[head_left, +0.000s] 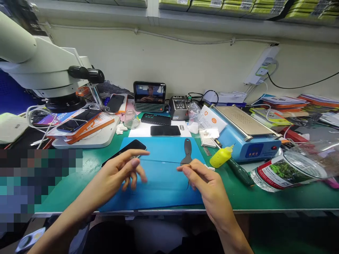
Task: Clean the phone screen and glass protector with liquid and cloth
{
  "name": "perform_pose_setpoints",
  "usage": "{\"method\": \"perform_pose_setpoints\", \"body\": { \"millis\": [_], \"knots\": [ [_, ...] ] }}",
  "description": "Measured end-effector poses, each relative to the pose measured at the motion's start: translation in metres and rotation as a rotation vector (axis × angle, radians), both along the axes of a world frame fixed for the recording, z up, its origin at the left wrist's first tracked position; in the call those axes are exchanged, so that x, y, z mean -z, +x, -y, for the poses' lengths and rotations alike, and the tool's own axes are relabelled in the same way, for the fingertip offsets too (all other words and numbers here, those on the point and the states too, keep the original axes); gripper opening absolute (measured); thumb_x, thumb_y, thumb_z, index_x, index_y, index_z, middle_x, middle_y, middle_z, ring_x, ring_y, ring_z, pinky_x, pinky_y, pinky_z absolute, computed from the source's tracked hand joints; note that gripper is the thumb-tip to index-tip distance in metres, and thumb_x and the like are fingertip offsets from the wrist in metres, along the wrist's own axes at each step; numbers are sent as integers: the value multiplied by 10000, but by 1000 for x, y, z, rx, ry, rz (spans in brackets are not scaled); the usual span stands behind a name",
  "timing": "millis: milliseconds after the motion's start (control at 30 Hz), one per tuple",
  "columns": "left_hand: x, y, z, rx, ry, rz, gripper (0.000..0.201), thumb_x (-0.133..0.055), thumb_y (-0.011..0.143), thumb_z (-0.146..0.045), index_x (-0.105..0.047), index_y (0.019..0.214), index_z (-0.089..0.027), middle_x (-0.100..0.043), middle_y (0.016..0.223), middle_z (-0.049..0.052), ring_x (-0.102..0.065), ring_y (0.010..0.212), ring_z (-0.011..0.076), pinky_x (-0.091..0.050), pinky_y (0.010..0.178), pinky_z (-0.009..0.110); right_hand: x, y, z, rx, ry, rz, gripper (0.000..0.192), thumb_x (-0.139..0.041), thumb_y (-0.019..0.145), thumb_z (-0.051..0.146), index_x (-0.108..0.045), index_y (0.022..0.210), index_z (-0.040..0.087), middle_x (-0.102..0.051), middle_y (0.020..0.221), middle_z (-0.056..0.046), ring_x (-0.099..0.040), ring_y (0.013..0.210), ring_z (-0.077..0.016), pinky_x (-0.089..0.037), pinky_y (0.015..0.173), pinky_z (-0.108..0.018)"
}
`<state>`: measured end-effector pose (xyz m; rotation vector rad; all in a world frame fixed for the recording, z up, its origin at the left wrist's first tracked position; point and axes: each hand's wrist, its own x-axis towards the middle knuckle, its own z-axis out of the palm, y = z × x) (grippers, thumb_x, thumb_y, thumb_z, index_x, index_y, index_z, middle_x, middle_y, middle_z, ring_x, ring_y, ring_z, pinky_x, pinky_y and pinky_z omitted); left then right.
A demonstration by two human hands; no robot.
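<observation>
My right hand (209, 187) pinches the right edge of a clear, thin glass panel (164, 178) with a dark upper rim, like a phone's front glass. The panel is tilted above a blue mat (159, 144). My left hand (123, 171) is at the panel's left end, its fingers spread and slightly blurred; whether it touches the glass is hard to make out. Behind my left hand lies a dark phone (136, 144), partly covered. A grey plastic scraper (188, 148) rests on the mat beyond my right hand.
A yellow squeeze bottle (221, 157), a green-handled tool (239, 171) and a blue heating plate machine (246, 134) stand to the right, with a clear jar (280, 173) beyond. A microscope (50, 70) overhangs the left. Several phones, including a black one (165, 131), lie behind the mat.
</observation>
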<state>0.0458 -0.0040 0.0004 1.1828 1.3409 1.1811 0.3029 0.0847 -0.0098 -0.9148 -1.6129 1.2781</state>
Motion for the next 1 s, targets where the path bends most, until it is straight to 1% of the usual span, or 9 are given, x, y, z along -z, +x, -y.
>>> {"method": "perform_pose_setpoints", "body": {
  "millis": [100, 133, 267, 367, 533, 667, 800, 900, 1000],
  "knots": [
    [15, 8, 6, -25, 43, 250, 838, -579, 933, -817, -540, 1491, -193, -756, 1255, 220, -750, 798, 250, -567, 523, 300, 8, -2, 12, 136, -158, -198, 325, -753, 947, 524, -862, 947, 219, -519, 589, 34, -406, 449, -96, -367, 386, -243],
    [21, 15, 9, -37, 36, 280, 796, -632, 938, -766, -540, 1511, -222, -683, 1425, 231, -764, 962, 284, -625, 640, 345, 12, -2, 18, 177, -132, -203, 326, -728, 969, 518, -863, 989, 223, -542, 595, 28, -432, 435, -105, -392, 379, -254],
    [32, 55, 24, 110, 30, 390, 861, -776, 910, -656, -429, 1637, -352, -554, 1611, 159, -645, 1355, 350, -506, 1156, 571, 34, -6, 46, 216, 438, 71, 275, -693, 1014, 272, -829, 1245, 326, -721, 756, -24, -690, 613, -180, -596, 588, -303],
    [26, 78, 22, 47, 84, 410, 924, -775, 918, -648, -341, 1675, -345, -588, 1539, 149, -620, 1381, 312, -462, 1209, 529, 47, -7, 58, 127, 796, 199, 537, -656, 991, 87, -713, 1437, 382, -793, 939, -43, -764, 752, -184, -621, 681, -275],
    [8, 70, 0, 50, 70, 371, 634, -580, 1040, -645, -457, 1507, -233, -738, 1239, 130, -766, 1077, 227, -616, 987, 411, 47, -1, 54, -57, 870, 273, 649, -698, 979, 121, -557, 1582, 315, -787, 1038, -58, -774, 814, -198, -633, 697, -280],
    [-4, 35, -28, 233, -110, -57, 432, -550, 1039, -564, -393, 1286, -245, -788, 1140, 110, -826, 818, 238, -634, 571, 305, 37, 13, 43, 134, 802, 299, 498, -639, 1030, 184, -608, 1512, 308, -724, 905, -16, -690, 691, -182, -591, 680, -312],
    [-7, 13, -59, 248, -113, -331, 445, -690, 964, -494, -474, 1252, -232, -774, 1125, 85, -790, 606, 217, -562, 455, 281, 30, 35, 22, 486, 813, 414, 329, -612, 1059, 243, -690, 1377, 265, -701, 998, -57, -668, 778, -205, -560, 760, -358],
    [-1, 19, -75, 178, -18, -594, 500, -725, 957, -393, -535, 1381, -208, -792, 979, 61, -813, 773, 284, -621, 670, 370, 33, 50, 5, 630, 786, 507, 342, -609, 1066, 397, -695, 1355, 237, -667, 1047, -86, -634, 785, -218, -541, 729, -381],
    [5, 31, -81, 62, 110, -844, 586, -734, 958, -284, -538, 1500, -182, -787, 1206, 153, -724, 1214, 382, -560, 1004, 496, 39, 59, -6, 655, 680, 537, 396, -594, 1049, 535, -723, 1256, 224, -660, 1046, -90, -619, 769, -215, -532, 681, -378]
  ]
}}
